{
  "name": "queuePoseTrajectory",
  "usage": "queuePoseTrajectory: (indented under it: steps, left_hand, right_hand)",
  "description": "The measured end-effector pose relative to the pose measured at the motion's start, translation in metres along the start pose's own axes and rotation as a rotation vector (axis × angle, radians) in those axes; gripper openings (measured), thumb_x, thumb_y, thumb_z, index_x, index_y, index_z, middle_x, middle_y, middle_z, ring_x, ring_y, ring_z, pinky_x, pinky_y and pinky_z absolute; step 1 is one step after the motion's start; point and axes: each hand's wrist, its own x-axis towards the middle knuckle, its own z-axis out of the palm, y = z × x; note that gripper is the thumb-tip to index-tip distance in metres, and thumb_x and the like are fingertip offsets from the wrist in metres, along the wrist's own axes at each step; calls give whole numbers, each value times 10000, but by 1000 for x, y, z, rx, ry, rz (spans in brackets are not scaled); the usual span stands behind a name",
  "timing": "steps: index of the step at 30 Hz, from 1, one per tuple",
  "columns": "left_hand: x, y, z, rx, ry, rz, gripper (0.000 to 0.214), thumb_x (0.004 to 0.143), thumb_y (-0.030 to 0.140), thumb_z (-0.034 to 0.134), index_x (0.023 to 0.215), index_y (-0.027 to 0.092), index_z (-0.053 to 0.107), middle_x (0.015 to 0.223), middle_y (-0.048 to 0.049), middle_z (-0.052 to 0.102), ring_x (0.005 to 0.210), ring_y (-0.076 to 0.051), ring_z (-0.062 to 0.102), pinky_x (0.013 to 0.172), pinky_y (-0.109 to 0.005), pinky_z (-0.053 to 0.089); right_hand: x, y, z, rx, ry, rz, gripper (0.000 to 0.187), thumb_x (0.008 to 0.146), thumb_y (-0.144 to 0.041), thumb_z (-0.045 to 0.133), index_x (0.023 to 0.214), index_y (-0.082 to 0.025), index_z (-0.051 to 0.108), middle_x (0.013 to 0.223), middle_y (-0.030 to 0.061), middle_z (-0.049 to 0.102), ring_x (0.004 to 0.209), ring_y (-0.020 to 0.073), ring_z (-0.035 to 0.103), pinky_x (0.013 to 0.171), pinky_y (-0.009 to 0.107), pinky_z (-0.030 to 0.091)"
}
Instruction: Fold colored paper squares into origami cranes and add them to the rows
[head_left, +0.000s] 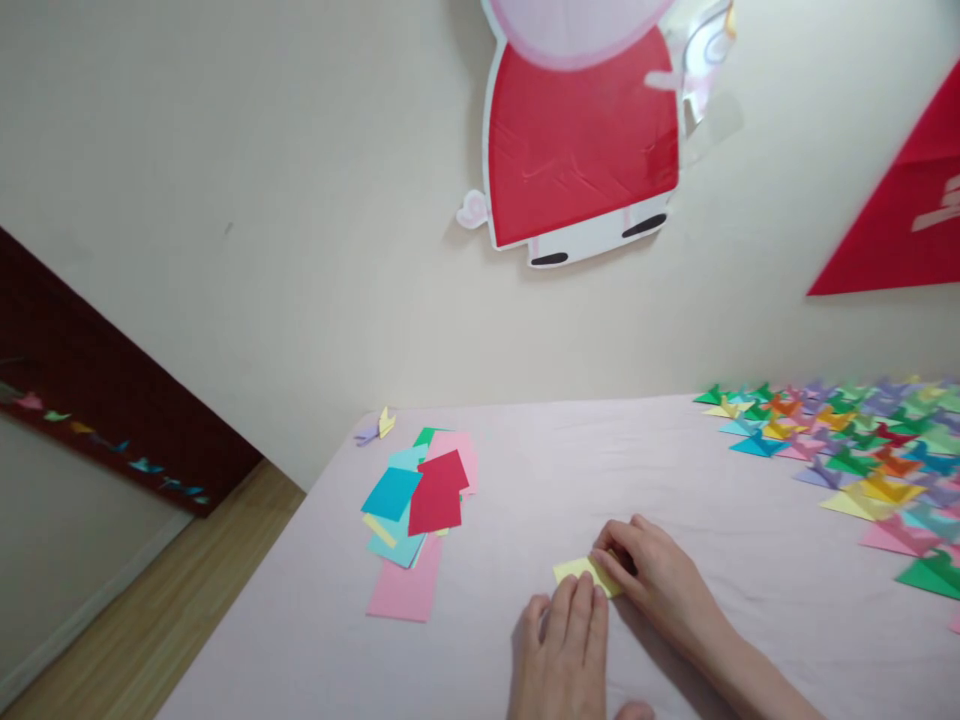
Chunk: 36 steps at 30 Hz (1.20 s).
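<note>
While on ylw ppr (568, 570), L fingers (559, 607) flat, R fingers (624, 537) curled.

A home, by the look of it: a cartoon pig cutout (581, 140) in a red dress hangs on the cream wall (225, 120) at top centre, small paper birds (56, 415) line dark reddish-brown woodwork (135, 390) at far left, wood-plank flooring (187, 580) shows at lower left, and creased pale-pink cloth (292, 620) spreads across the lower frame.
</note>
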Motion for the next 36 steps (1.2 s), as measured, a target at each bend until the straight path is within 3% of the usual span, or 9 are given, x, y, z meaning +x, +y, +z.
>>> queuePoseTrajectory:
  steps: [14,20,23,29,36]
  left_hand:
    - [1,5,-9,-22,-58,-31,851,877,703,462,1511,150,334,1539,-134,351,1323,-376,441,1019,-563,392]
    - [2,5,-9,-8,-45,-29,772,893,609,490,1497,144,367,1522,-130,391,1316,-380,442,1025,-570,388]
    - [4,6,-11,-10,-39,-25,801,877,664,491,1480,145,400,1502,-136,421,1305,-384,452,1032,-574,383]
    - [8,4,-32,-80,-62,-7,816,876,709,474,1451,132,438,1487,-134,446,1307,-363,459,1053,-576,369]
    - [10,1,-59,-146,-89,-11,592,869,612,581,1285,191,570,1478,-98,475,1317,-319,456,1075,-550,352]
  right_hand:
    - [0,0,2,-19,3,18,225,879,-324,497,738,-220,638,697,42,591,702,220,567,658,318,401]
    - [-1,-2,2,-29,5,25,228,878,-324,492,739,-219,638,711,52,596,705,220,558,662,322,398]
    - [-1,-2,3,-39,20,21,213,873,-317,501,733,-221,631,707,49,600,705,219,557,660,320,395]
    - [-3,-4,6,-72,62,-23,180,878,-291,517,740,-222,609,707,44,614,727,221,555,678,324,392]
    - [-6,-8,4,-111,41,-25,140,889,-246,491,826,-205,609,796,61,647,798,243,560,735,348,399]
